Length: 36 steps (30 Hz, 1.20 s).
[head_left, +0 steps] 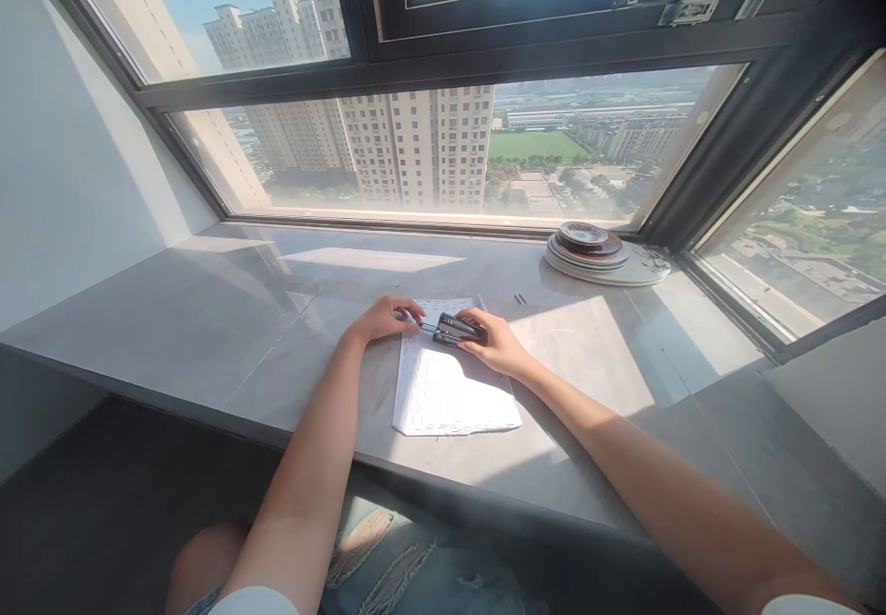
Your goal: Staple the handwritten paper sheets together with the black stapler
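Note:
A black stapler [451, 329] is held in my right hand [493, 340], the fingers and thumb wrapped round its body. From its left end a thin metal slide [427, 327] sticks out. My left hand [385, 319] pinches at the outer end of that slide; a small dark part shows between its fingers. Both hands are over a stack of white paper sheets [457, 398] with rows of print, lying on the stone sill. Past the right hand, two short dark strips [520, 299], looking like staples, lie on the surface.
A pile of plates [588, 250] stands at the back right by the window frame. The grey stone sill [208, 319] runs along a large window [415, 153], its front edge close to my lap. Sunlight falls in bright patches across it. A white wall [89, 135] closes the left side.

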### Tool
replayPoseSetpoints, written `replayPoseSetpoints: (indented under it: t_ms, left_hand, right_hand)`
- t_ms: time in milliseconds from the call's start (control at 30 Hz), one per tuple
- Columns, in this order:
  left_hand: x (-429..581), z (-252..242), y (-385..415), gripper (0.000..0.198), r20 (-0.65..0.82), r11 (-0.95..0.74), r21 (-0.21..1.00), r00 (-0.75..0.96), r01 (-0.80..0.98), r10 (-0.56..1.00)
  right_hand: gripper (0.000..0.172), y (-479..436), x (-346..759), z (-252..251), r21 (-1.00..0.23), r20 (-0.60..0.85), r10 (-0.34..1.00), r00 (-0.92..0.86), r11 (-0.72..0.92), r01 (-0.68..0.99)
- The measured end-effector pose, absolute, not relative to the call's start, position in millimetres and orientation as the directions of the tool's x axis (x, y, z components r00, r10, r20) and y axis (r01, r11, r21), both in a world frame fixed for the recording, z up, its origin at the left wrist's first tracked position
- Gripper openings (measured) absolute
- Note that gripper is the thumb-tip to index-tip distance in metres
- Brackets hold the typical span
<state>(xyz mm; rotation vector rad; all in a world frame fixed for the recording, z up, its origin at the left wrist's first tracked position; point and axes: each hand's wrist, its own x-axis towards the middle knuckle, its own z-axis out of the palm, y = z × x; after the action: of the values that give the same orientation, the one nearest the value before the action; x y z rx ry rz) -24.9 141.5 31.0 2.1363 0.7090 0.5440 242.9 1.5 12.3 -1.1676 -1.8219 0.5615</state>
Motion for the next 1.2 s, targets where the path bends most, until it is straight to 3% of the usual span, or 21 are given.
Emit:
replayPoseSetpoints:
  t_ms: [433, 1200]
  left_hand:
    - [-30.0, 35.5, 140.0, 0.031, 0.156, -0.558, 0.756, 0.735, 0.341, 0.660]
    - [1.9, 25.1, 128.8, 0.028, 0.188, -0.547, 0.785, 0.730, 0.291, 0.657]
  right_hand:
    - [0.039, 2.7, 242.5, 9.1, -0.751, 0.434, 0.885, -0.168, 0.459, 0.475]
    - [0.036, 1.0, 242.4, 13.4, -0.754, 0.421, 0.885, -0.201, 0.464, 0.464]
